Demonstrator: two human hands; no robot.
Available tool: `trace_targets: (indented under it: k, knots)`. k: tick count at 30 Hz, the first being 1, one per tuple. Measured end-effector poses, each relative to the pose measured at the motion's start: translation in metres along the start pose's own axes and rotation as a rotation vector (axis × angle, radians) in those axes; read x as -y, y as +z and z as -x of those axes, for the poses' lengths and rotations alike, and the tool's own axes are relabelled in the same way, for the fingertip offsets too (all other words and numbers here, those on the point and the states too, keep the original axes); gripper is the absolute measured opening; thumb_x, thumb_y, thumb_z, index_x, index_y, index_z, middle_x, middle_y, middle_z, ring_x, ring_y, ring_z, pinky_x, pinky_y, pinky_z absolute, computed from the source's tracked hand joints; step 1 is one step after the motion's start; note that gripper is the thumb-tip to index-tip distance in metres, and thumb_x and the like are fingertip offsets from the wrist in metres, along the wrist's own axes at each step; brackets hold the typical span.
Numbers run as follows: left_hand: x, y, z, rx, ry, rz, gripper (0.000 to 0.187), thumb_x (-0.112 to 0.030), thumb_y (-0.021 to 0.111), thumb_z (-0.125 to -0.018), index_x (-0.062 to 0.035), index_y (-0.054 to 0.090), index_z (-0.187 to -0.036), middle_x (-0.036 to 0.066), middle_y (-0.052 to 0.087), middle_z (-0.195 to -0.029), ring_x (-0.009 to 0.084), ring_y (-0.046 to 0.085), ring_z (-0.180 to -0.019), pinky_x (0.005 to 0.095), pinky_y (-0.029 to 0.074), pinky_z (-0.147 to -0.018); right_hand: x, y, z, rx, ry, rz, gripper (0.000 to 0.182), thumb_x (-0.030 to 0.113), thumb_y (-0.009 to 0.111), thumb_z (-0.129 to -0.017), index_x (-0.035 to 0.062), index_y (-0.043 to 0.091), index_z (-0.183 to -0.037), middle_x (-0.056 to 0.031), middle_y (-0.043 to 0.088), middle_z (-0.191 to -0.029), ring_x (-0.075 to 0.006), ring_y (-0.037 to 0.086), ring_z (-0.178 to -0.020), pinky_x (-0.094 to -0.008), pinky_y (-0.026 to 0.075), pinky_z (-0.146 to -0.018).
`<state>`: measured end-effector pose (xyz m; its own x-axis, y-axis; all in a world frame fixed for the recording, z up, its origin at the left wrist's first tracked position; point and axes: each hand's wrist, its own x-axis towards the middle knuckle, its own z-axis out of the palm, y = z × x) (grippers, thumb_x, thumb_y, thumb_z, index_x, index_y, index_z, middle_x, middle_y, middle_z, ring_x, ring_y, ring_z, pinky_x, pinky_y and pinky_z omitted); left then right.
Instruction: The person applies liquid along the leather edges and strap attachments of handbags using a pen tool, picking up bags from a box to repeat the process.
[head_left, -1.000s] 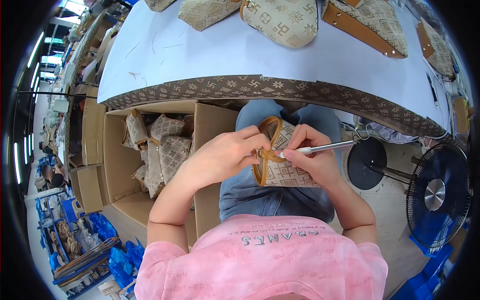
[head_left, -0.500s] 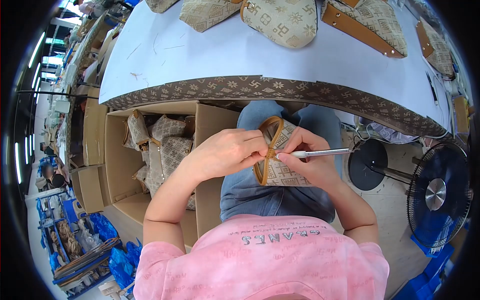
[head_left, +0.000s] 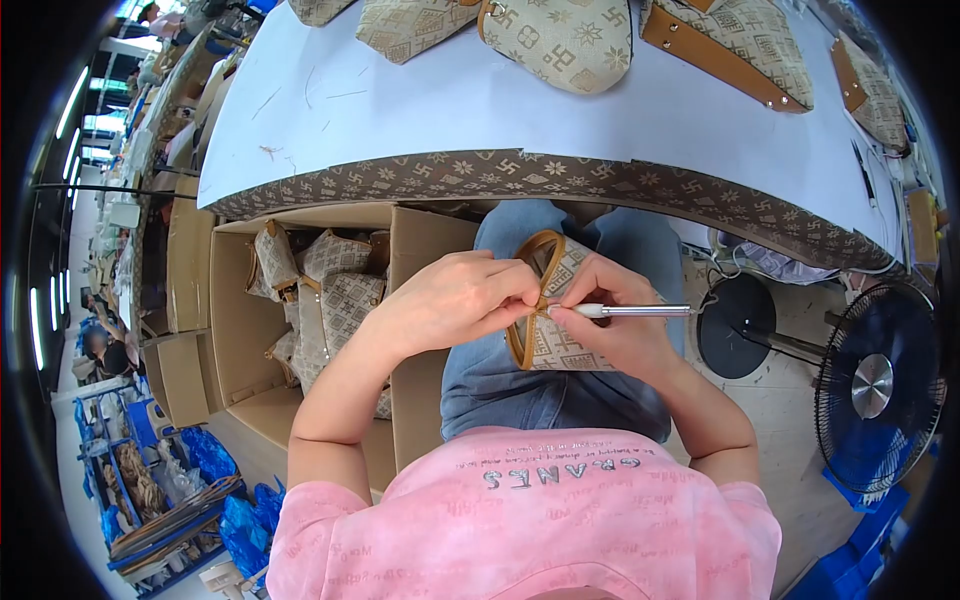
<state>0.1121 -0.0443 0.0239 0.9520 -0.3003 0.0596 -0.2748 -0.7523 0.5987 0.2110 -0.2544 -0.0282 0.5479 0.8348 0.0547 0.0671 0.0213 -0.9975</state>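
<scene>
A small beige patterned bag (head_left: 570, 345) with tan edging lies on my lap, its open mouth facing left. My left hand (head_left: 460, 300) is closed, fingertips pinching the tan trim at the middle of the bag's rim. My right hand (head_left: 625, 320) is closed around a slim pen-like tool (head_left: 650, 310) with a white and silver barrel, which points right. The fingertips of both hands meet at the trim, so what lies between them is hidden.
Before me stands a white-topped table (head_left: 400, 110) with several patterned bag pieces (head_left: 560, 45). A cardboard box (head_left: 435, 235) of similar bags (head_left: 345, 300) is at my left. A black fan (head_left: 875, 385) stands at right. Farther left are blue plastic bags (head_left: 205, 455) and a person (head_left: 110, 345).
The pen-like tool has shifted slightly left with my right hand. My left fingertips have moved a little right across the trim. The bag stays nearly in place.
</scene>
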Motion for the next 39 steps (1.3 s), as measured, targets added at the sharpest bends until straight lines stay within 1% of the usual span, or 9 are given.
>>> trace_targets:
  k: [9, 14, 21, 23, 25, 26, 27, 29, 39]
  knots:
    - [0.005, -0.009, 0.007, 0.015, -0.181, -0.088, 0.015, -0.009, 0.073, -0.083, -0.0088, 0.06, -0.089, 0.006, 0.065, -0.082, 0.0273, 0.062, -0.071, 0.0392, 0.049, -0.063, 0.002, -0.001, 0.003, -0.045, 0.019, -0.173, 0.013, -0.003, 0.072, -0.083, 0.0022, 0.06, -0.082, -0.0028, 0.057, -0.082, -0.0084, 0.052, -0.07, -0.0232, 0.042, -0.063]
    - [0.003, -0.013, 0.007, -0.081, -0.074, -0.065, 0.014, -0.007, 0.072, -0.081, -0.0081, 0.06, -0.089, 0.006, 0.067, -0.084, 0.0271, 0.065, -0.073, 0.0373, 0.052, -0.066, -0.002, -0.004, 0.001, -0.102, -0.005, -0.371, 0.014, 0.0, 0.073, -0.084, 0.004, 0.06, -0.082, -0.0007, 0.055, -0.079, -0.0061, 0.051, -0.064, -0.021, 0.04, -0.058]
    - [-0.023, -0.005, 0.019, -0.057, -0.308, 0.28, 0.012, -0.01, 0.071, -0.085, -0.0057, 0.062, -0.093, 0.008, 0.07, -0.097, 0.0241, 0.07, -0.089, 0.0338, 0.055, -0.077, 0.001, 0.002, -0.001, -0.175, -0.07, -0.585, 0.012, -0.003, 0.061, -0.088, 0.0036, 0.053, -0.082, -0.0041, 0.051, -0.081, -0.0092, 0.05, -0.065, -0.0253, 0.051, -0.062]
    - [-0.046, -0.009, 0.027, -0.343, -0.188, 0.319, 0.021, -0.015, 0.07, -0.088, -0.0059, 0.066, -0.106, 0.01, 0.069, -0.112, 0.0248, 0.068, -0.099, 0.0352, 0.054, -0.083, 0.0, 0.002, -0.003, -0.131, -0.054, -0.652, 0.012, -0.003, 0.059, -0.089, 0.004, 0.051, -0.083, -0.0042, 0.05, -0.082, -0.0092, 0.05, -0.067, -0.0263, 0.052, -0.063]
    - [-0.088, -0.024, 0.05, -0.281, -0.036, 0.778, 0.037, -0.026, 0.071, -0.089, -0.0048, 0.065, -0.119, 0.011, 0.066, -0.123, 0.0265, 0.064, -0.11, 0.039, 0.049, -0.094, -0.002, 0.001, -0.004, -0.244, -0.068, -0.685, 0.012, -0.002, 0.058, -0.09, 0.0053, 0.049, -0.085, -0.0034, 0.05, -0.084, -0.0088, 0.05, -0.068, -0.0264, 0.053, -0.063]
    - [-0.107, -0.023, 0.056, -0.234, 0.3, 0.783, 0.045, -0.02, 0.073, -0.087, -0.0024, 0.06, -0.126, 0.01, 0.066, -0.122, 0.0247, 0.062, -0.113, 0.0369, 0.049, -0.097, -0.002, 0.001, 0.001, -0.325, -0.071, -0.701, 0.013, -0.002, 0.057, -0.091, 0.006, 0.049, -0.086, -0.003, 0.049, -0.085, -0.0086, 0.049, -0.068, -0.0264, 0.053, -0.063]
    - [-0.133, -0.02, 0.059, -0.152, 0.533, 0.796, 0.053, -0.022, 0.075, -0.087, -0.0003, 0.057, -0.131, 0.013, 0.063, -0.128, 0.0266, 0.06, -0.117, 0.0367, 0.047, -0.099, 0.001, 0.002, 0.004, -0.306, -0.077, -0.679, 0.013, -0.002, 0.057, -0.091, 0.006, 0.049, -0.086, -0.003, 0.049, -0.085, -0.0086, 0.049, -0.068, -0.0264, 0.053, -0.063]
    - [-0.166, 0.019, 0.056, 0.444, 0.869, 0.889, 0.054, -0.038, 0.073, -0.085, 0.0028, 0.067, -0.12, 0.017, 0.07, -0.116, 0.0298, 0.064, -0.108, 0.0403, 0.046, -0.098, 0.008, 0.011, 0.007, -0.335, -0.098, -0.643, 0.017, 0.0, 0.058, -0.093, 0.0083, 0.046, -0.083, -0.001, 0.047, -0.083, -0.0074, 0.046, -0.066, -0.0251, 0.047, -0.062]
    - [-0.164, 0.072, 0.1, 0.697, 0.838, 0.748, 0.06, -0.046, 0.054, -0.101, 0.005, 0.057, -0.131, 0.027, 0.053, -0.14, 0.0433, 0.047, -0.13, 0.0515, 0.034, -0.112, 0.006, 0.02, 0.022, -0.299, -0.284, -0.646, 0.014, 0.001, 0.058, -0.094, 0.0075, 0.048, -0.087, -0.0016, 0.05, -0.086, -0.0076, 0.049, -0.068, -0.0268, 0.052, -0.064]
